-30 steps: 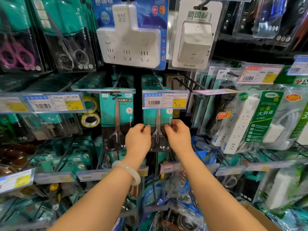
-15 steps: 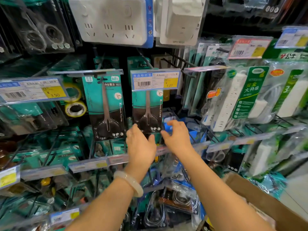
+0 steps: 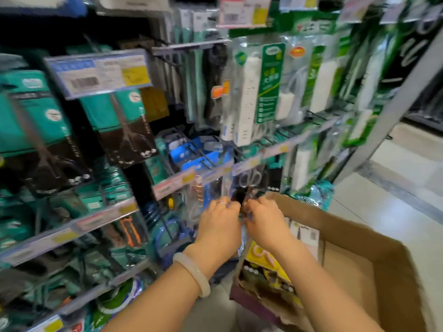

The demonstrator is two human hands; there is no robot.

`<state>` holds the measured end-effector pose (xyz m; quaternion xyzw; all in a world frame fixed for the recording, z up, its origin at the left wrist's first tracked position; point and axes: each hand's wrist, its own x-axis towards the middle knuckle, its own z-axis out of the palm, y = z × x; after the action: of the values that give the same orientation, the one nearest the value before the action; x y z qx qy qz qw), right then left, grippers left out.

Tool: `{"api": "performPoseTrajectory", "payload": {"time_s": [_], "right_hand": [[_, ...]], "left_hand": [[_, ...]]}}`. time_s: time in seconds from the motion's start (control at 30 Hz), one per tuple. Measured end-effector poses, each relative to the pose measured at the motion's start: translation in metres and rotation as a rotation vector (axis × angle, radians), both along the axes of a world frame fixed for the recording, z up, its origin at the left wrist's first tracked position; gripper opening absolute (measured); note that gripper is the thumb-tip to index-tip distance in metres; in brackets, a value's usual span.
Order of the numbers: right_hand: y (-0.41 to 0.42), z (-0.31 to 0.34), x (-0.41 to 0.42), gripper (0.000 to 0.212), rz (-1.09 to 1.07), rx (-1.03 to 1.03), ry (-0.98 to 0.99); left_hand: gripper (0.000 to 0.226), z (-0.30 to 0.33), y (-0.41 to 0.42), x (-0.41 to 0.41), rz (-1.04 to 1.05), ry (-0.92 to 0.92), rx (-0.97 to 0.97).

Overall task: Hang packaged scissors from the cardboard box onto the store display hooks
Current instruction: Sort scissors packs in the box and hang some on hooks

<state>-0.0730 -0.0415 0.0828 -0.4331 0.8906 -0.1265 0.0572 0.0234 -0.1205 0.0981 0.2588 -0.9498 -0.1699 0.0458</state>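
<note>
Cardboard box [image 3: 359, 255] sits lowest and nearest, at the right, packs still inside. Just above its far-left corner both hands meet: left hand [image 3: 219, 226] and right hand [image 3: 266, 221], fingers curled on a clear pack [image 3: 239, 202] between them; blur hides what it contains. Its long axis runs upward, away from the hands, toward hung scissors [image 3: 249, 178] and hooks beyond. Both hands are equally near.

White power strips [image 3: 249, 97] in green packaging hang right of a blue-and-yellow price tag [image 3: 100, 74]; tiled floor [image 3: 388, 212] lies beyond.
</note>
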Motion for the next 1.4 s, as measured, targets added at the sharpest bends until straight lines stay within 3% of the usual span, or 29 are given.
{"api": "performPoseTrajectory", "payload": {"time_s": [0.13, 0.33, 0.43, 0.8, 1.0, 1.23, 1.3, 1.4], "right_hand": [[0.045, -0.025, -0.009, 0.030, -0.096, 0.178, -0.126], [0.096, -0.057, -0.016, 0.034, -0.230, 0.247, -0.260], [0.114, -0.069, -0.022, 0.031, -0.270, 0.231, -0.306], [0.156, -0.105, -0.067, 0.037, -0.388, 0.146, -0.446], [0.165, -0.119, -0.089, 0.036, -0.435, 0.031, -0.607], [0.164, -0.135, -0.101, 0.052, -0.527, -0.116, -0.737], [0.161, -0.139, -0.102, 0.048, -0.586, -0.174, -0.781], [0.157, -0.143, -0.105, 0.019, -0.701, -0.221, -0.907]], "left_hand": [[0.034, -0.026, 0.036, -0.013, -0.134, -0.119, 0.026], [0.042, -0.059, 0.078, -0.031, -0.222, -0.269, 0.014], [0.049, -0.071, 0.090, -0.037, -0.248, -0.322, -0.009], [0.035, -0.094, 0.115, -0.069, -0.253, -0.456, 0.030], [0.035, -0.104, 0.121, -0.088, -0.197, -0.454, 0.027], [0.035, -0.113, 0.126, -0.102, -0.138, -0.430, 0.034], [0.036, -0.113, 0.126, -0.106, -0.131, -0.419, 0.046], [0.038, -0.111, 0.126, -0.110, -0.120, -0.419, 0.080]]}}
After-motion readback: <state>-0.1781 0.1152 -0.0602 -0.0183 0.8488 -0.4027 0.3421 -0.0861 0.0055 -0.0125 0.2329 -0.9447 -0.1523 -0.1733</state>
